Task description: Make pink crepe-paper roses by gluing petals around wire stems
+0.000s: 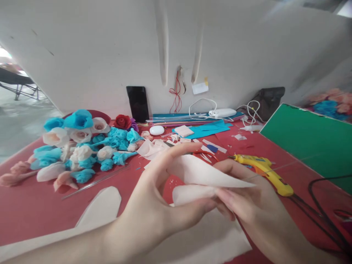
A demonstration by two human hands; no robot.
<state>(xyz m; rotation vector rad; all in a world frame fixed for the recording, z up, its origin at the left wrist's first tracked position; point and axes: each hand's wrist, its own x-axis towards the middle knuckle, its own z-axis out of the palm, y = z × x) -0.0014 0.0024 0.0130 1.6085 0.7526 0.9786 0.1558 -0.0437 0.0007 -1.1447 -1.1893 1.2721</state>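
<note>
I cannot make out some fingers of the right hand, hidden behind the thin, matte, white curled paper above the red bench; whether one sheet or two, I cannot tell. The left hand shares the grip, both grasping the paper. Toward the bench's left edge, blue, white and peach paper flowers overlap beyond counting; rightward lies one yellow plastic glue gun.

Pale wall (scuffed), gray floor, dark chair
</note>
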